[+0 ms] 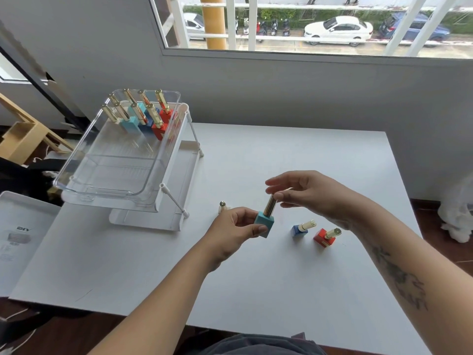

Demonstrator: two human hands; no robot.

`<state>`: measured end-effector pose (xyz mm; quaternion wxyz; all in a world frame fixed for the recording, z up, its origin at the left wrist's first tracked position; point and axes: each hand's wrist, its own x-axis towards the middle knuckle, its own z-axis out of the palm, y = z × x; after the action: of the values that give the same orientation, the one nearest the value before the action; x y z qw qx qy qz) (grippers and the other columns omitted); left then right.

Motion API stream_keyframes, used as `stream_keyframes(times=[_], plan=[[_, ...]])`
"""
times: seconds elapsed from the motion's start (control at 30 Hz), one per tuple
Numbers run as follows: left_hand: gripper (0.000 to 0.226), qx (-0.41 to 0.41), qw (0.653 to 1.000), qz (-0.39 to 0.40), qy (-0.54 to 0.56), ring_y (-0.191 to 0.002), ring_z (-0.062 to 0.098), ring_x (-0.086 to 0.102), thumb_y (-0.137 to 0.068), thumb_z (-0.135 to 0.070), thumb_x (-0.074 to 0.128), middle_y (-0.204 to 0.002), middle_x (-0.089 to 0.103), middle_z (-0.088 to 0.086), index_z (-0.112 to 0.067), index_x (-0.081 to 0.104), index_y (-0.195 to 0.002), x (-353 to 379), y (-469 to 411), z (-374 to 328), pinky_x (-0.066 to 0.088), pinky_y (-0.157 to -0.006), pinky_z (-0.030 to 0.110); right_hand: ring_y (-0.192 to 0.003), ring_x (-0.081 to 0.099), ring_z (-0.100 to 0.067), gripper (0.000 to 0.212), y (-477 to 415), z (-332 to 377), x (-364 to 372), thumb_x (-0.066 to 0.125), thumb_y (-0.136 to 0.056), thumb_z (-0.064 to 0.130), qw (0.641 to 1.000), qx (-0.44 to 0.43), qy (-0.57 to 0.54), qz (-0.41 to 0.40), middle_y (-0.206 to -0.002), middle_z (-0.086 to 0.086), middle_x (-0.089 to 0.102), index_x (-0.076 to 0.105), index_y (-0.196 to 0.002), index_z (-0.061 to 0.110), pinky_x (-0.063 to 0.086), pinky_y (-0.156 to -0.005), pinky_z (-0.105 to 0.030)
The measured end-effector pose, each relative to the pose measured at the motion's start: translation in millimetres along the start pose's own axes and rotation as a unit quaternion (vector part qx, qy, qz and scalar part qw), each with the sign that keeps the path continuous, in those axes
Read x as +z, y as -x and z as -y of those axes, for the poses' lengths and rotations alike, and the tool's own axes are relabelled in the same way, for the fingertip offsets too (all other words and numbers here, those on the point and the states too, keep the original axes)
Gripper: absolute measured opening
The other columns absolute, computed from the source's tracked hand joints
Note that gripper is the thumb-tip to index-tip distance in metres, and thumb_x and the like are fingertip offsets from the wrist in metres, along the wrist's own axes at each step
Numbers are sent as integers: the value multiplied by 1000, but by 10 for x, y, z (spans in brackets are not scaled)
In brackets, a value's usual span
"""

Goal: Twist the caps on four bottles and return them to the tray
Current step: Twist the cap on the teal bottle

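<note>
My left hand holds a teal square bottle by its base above the white table. Its tall gold cap is pinched at the top by the fingertips of my right hand. A white bottle stands on the table just left of my left hand. A blue bottle and a red bottle stand to the right, below my right wrist. The clear plastic tray sits on a white rack at the left, with several gold-capped bottles in its far end.
The white two-tier rack stands at the table's left side. A white box lid lies off the table's left edge. The wall and a window run along the far side. White cloth lies on the floor at right.
</note>
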<state>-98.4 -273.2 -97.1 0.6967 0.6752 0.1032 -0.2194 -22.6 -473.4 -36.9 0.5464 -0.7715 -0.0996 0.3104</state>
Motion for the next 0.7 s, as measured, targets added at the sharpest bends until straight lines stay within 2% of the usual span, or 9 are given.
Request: stream_keyframes(times=[0.13,0.27,0.37,0.43,0.5,0.6,0.7], plan=[[17,0,1000,1,-1,-89,9,72,-85,-12,75,-96,78,-1,-17,72,-101,2,7,10,52,-76,12,-94,72,-8,19,-2,-18,74,65,-92,10,999,4,11,-32,-103,3,76,73,-108,16,56,-83,-17],[17,-5,1000,6,-10,-88,6,72,-84,-12,75,-94,77,-4,-17,72,-100,-7,17,30,51,-75,10,-81,74,-14,8,-1,-44,146,70,-89,18,997,9,34,-66,-85,0,78,74,-92,13,58,-73,-17],[16,-7,1000,9,-17,-90,5,71,-84,-13,75,-94,77,-5,-19,72,-99,-4,18,34,50,-75,9,-72,73,-15,23,-8,-47,199,73,-85,29,994,9,60,-89,-74,-1,76,69,-86,6,59,-66,-20],[16,-7,1000,12,-13,-92,7,72,-84,-14,76,-96,78,-3,-20,73,-99,-2,11,33,52,-78,11,-73,73,-12,31,-13,-43,207,71,-85,38,991,18,80,-103,-78,-3,75,67,-88,8,59,-68,-23],[16,-8,1000,13,-12,-93,9,72,-84,-15,76,-97,78,-2,-20,72,-99,-4,0,23,53,-82,15,-79,73,-10,28,-3,-25,177,70,-84,41,992,21,66,-102,-89,0,75,69,-93,15,58,-71,-19],[17,-9,1000,13,-24,-95,12,72,-83,-16,77,-97,78,-2,-20,72,-99,-22,-20,14,53,-90,23,-93,71,-8,22,34,25,103,73,-86,26,998,17,40,-45,-104,6,73,70,-107,21,57,-80,-19],[16,-6,999,14,-33,-95,13,72,-83,-17,77,-96,78,-3,-23,73,-97,-50,-37,9,52,-91,25,-94,70,-8,19,42,51,80,69,-89,13,997,20,72,-13,-102,6,75,72,-106,20,56,-83,-18]])
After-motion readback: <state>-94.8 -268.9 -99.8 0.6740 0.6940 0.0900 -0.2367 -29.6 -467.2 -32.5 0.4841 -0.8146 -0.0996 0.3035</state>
